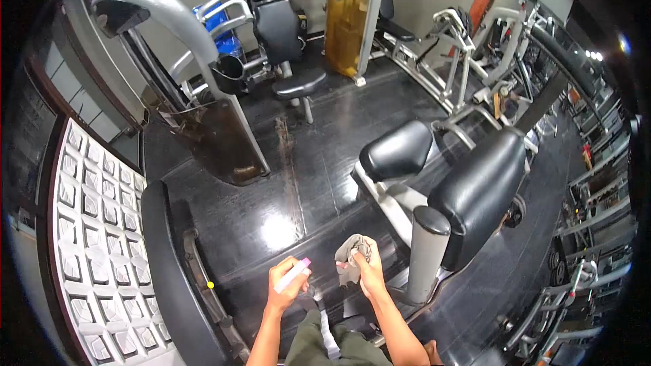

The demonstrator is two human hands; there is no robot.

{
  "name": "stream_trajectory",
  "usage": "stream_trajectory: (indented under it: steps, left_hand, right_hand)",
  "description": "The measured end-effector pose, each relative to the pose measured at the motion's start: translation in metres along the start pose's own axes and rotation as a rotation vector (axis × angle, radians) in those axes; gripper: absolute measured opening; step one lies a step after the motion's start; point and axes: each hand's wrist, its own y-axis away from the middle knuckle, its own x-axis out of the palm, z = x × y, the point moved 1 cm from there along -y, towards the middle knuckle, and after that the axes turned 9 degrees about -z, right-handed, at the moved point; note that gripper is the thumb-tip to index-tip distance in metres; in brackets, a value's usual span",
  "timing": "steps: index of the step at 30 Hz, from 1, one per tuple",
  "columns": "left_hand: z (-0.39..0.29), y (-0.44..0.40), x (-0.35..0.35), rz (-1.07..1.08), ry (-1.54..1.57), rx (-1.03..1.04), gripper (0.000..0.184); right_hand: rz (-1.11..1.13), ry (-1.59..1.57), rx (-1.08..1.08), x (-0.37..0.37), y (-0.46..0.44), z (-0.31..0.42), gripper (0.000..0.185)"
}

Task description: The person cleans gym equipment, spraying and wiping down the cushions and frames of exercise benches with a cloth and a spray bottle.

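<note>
At the bottom centre, my left hand (288, 283) is closed around a slim white tube with a pink end (293, 276), which points up and to the right. Whether it is a marker or a small bottle I cannot make out. My right hand (369, 271) grips a crumpled grey cloth (348, 257), part of which hangs down below the fingers. The two hands are apart, both held over the dark floor in front of my legs.
To the right stands a machine with a black padded seat (475, 190) and a smaller pad (397, 149). A black bench pad (173, 278) lies along the left, beside a white patterned panel (102, 244). Another seated machine (277, 34) stands at the back.
</note>
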Motion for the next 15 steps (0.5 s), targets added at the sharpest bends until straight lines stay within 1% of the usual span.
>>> stream_trajectory:
  steps: [1,3,4,5,7,8,11,12,15]
  left_hand:
    - [-0.003,-0.005,-0.008,-0.002,-0.015,0.011,0.015]
    - [-0.010,-0.017,-0.021,0.007,-0.015,0.023,0.015]
    - [-0.015,-0.023,-0.025,0.018,-0.024,0.032,0.015]
    - [-0.018,-0.028,-0.029,0.017,-0.017,0.037,0.015]
    - [-0.028,-0.041,-0.035,0.042,-0.066,0.045,0.017]
    - [-0.036,-0.046,-0.035,0.049,-0.041,0.055,0.017]
    - [-0.042,-0.065,-0.036,0.084,-0.001,0.085,0.018]
    - [-0.045,-0.070,-0.034,0.096,0.002,0.091,0.018]
    - [-0.055,-0.086,-0.021,0.129,-0.002,0.098,0.018]
  right_hand:
    - [0.007,0.010,-0.008,0.005,-0.004,0.001,0.033]
    - [-0.037,0.140,-0.157,0.009,-0.016,0.002,0.035]
    - [-0.054,0.134,-0.135,0.014,-0.019,0.006,0.035]
    - [-0.054,0.170,-0.171,0.017,-0.022,0.012,0.034]
    - [0.007,0.045,-0.113,0.037,-0.020,0.035,0.030]
    - [-0.005,0.054,-0.155,0.041,-0.023,0.040,0.028]
    - [-0.006,0.043,-0.183,0.049,-0.030,0.060,0.031]
    - [0.016,0.032,-0.161,0.052,-0.031,0.069,0.032]
    - [-0.018,0.029,-0.227,0.061,-0.025,0.098,0.033]
